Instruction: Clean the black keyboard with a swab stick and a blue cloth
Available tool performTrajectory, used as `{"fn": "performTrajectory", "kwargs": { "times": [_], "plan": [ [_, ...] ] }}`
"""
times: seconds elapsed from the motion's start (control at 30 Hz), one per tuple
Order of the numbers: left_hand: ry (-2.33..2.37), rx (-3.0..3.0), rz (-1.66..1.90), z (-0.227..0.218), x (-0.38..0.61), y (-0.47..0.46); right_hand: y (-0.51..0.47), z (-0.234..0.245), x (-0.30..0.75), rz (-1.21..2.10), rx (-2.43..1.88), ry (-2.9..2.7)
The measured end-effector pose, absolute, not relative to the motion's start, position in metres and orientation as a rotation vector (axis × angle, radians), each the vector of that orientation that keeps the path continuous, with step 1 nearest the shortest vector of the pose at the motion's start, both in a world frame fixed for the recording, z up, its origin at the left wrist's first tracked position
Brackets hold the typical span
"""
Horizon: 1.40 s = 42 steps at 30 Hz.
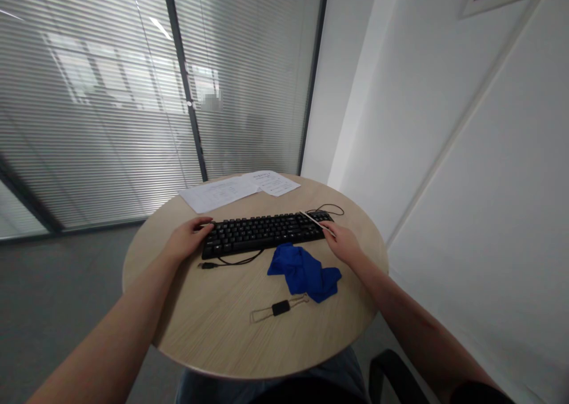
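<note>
A black keyboard (264, 233) lies across the middle of a round wooden table (213, 327). My left hand (189, 238) rests on the keyboard's left end, fingers curled over its edge. My right hand (344, 242) is at the keyboard's right end and pinches a thin pale stick-like tool (315, 220) that lies slanted over the right-hand keys. A crumpled blue cloth (304, 272) lies just in front of the keyboard, beside my right hand. The keyboard's black cable (231, 262) with its plug curls in front of it.
A wire keycap puller with a black grip (280, 308) lies near the table's front. White paper sheets (237, 189) lie at the far edge. A black cable loop (329, 208) sits behind the keyboard. Glass wall with blinds behind; white wall to the right; chair arm (393, 371) below.
</note>
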<state>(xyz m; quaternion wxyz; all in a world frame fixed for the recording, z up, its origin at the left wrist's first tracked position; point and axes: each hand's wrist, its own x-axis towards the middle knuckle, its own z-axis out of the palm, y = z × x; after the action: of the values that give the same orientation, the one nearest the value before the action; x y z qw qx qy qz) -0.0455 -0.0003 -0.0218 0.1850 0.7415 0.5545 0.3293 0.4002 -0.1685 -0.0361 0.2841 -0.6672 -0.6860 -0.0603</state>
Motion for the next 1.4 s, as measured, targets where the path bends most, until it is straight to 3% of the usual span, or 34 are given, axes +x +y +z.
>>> {"fn": "performTrajectory", "kwargs": {
  "times": [0.63,0.93,1.13,1.4],
  "plan": [
    [1.781,2.028,1.090,-0.015,-0.049,-0.008,-0.176,-0.031,0.391,-0.053,-1.491,-2.061],
    [1.736,2.055,1.060,-0.016,-0.049,-0.006,-0.167,-0.037,0.397,-0.136,-1.720,-1.866],
    [1.726,2.069,1.044,-0.015,-0.048,-0.008,-0.173,-0.035,0.378,-0.002,-1.506,-2.099],
    [1.735,2.085,1.028,-0.015,-0.048,-0.007,-0.166,-0.034,0.385,-0.184,-1.894,-1.804]
  ]
}}
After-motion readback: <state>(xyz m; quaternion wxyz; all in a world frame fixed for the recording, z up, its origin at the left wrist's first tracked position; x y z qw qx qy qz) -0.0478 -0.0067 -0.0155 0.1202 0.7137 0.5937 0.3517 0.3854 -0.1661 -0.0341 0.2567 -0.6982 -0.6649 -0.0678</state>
